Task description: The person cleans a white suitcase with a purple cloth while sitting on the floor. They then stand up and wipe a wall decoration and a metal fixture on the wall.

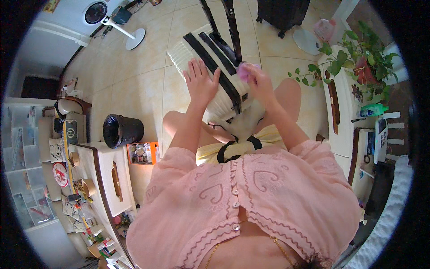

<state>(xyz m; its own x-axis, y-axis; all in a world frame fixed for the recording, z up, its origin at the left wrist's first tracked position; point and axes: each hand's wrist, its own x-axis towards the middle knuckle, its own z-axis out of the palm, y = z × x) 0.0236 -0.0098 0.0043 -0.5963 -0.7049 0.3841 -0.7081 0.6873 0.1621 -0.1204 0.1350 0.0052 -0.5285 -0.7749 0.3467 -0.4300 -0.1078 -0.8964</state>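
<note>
A cream ribbed suitcase (221, 96) with black strips stands in front of me, between my bare knees. Its black telescopic handle (231, 27) is pulled out and reaches past the top of the view. My left hand (201, 84) lies flat on the suitcase's left side, fingers spread, beside a long black strip. In my right hand (261, 86) is a bunched pinkish-purple cloth (246, 71), pressed near the foot of the handle on the right. The fingers of that hand are closed around the cloth, which partly hides the spot it touches.
A black lined trash bin (123, 130) and an orange box (143, 153) of small items stand at left. Beyond are a white fan (135, 39) and a dark wheeled suitcase (283, 13). White cabinets flank me; a leafy plant (367, 67) trails over the right one.
</note>
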